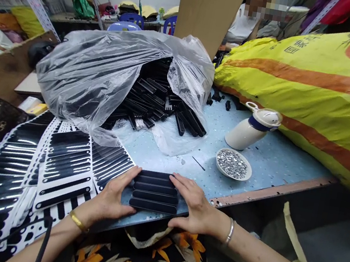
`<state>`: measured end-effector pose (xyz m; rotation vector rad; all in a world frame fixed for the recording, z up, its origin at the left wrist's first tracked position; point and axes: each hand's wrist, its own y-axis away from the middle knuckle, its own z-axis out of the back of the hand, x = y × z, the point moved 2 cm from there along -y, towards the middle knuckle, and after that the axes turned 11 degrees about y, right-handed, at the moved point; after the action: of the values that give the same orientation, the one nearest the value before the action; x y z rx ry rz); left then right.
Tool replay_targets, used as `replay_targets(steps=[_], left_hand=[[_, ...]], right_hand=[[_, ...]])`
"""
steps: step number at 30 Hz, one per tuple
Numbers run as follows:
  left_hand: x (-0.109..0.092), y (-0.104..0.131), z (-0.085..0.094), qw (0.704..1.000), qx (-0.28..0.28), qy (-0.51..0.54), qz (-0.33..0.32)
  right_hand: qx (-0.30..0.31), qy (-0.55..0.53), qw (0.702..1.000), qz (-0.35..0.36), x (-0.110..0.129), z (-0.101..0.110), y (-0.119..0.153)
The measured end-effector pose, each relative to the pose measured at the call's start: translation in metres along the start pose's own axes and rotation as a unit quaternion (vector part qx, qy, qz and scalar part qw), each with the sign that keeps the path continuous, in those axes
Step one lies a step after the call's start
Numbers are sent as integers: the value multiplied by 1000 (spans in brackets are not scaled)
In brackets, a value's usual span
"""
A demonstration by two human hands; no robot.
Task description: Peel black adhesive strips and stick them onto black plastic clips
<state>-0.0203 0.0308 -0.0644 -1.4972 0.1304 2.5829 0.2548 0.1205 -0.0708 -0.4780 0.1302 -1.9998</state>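
Several black, round-ended bars (155, 191) lie side by side in a neat block at the table's front edge. My left hand (119, 191) grips the block at its left end, fingertips at the far corner and thumb at the near one. At the opposite end my right hand (192, 201) holds it the same way, thumb near the front edge. Left of my hands, sheets of glossy black strips (68, 159) on white backing lie overlapping. Beyond the block is a thin dark stick (198, 163).
A clear plastic bag (104, 69) spills black comb-like pieces (153, 100) across the blue table (278, 160). To the right stand a small bowl of metal bits (233, 164) and a white lidded bottle (245, 132). A large yellow sack (321, 89) borders the table; a person (244, 23) sits behind.
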Motion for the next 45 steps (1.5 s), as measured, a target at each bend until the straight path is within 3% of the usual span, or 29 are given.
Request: replay_targets(steps=[5, 15, 19, 22, 25, 29, 32, 35, 38, 41, 45], left_hand=[[-3, 1, 1, 1000, -9, 3, 8], [-6, 1, -4, 1000, -5, -8, 28], [-11, -1, -1, 999, -6, 13, 36], [-20, -5, 8, 991, -15, 90, 99], [-28, -5, 16, 938, -55, 265, 217], [-37, -3, 15, 812, -95, 458, 349], [-37, -11, 11, 764, -67, 508, 393], [-26, -27, 9, 744, -20, 503, 439], [-12, -42, 13, 746, 14, 469, 472], [-6, -50, 19, 745, 28, 457, 486], [-8, -48, 24, 723, 31, 492, 485]], right_hand=[[-5, 10, 1000, -7, 0, -5, 9], [-59, 0, 998, 7, -3, -5, -8], [-39, -22, 999, -3, -1, 2, -14], [-7, -116, 992, -53, -6, 10, -17], [72, -247, 953, -161, -16, 17, -25], [219, -401, 843, -285, -27, 19, -46], [297, -452, 773, -332, -33, 15, -68], [375, -428, 741, -357, -42, 3, -85], [430, -415, 712, -369, -52, -8, -92], [422, -441, 694, -381, -57, -10, -93], [396, -461, 696, -384, -55, -1, -89]])
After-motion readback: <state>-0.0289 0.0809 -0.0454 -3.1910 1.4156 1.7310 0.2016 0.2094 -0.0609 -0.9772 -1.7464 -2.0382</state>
